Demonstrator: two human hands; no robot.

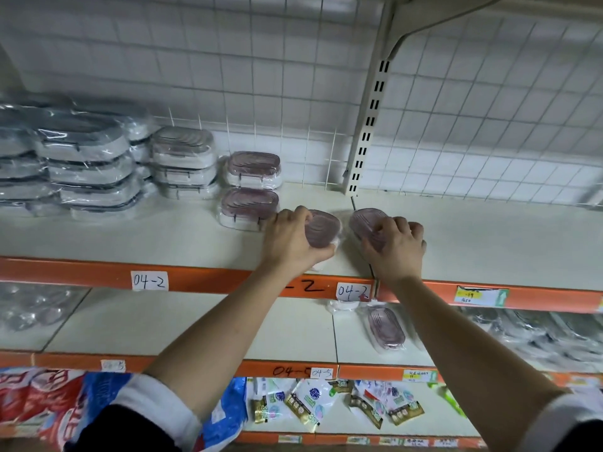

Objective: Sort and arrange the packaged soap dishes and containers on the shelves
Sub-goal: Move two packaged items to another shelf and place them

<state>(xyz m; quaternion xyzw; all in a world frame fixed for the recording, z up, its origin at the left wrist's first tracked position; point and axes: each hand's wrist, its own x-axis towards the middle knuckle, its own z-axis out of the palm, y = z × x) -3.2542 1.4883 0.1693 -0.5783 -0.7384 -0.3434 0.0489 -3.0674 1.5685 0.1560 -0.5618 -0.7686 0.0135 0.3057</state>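
Presently both hands are up at the upper shelf (163, 233), each holding one wrapped pink soap dish. Left hand (293, 239): fingers curled round the near end of the left pink dish (321, 228), low over the shelf near the front edge. Right hand (396, 247): fingers curled over the right pink dish (363, 221), which is tilted. The two dishes sit close side by side but apart. Whether either one rests on the shelf cannot be told.

Just left of the left hand, two more wrapped pink dishes (249, 205) lie one behind the other. Further left is a stack of pale dishes (184, 158), then stacks of grey dishes (88, 164) in clear wrap. The orange shelf rail carries a handwritten "04-2" label (149, 280). On the shelf below, a single pink dish (386, 327) lies in its wrapper.
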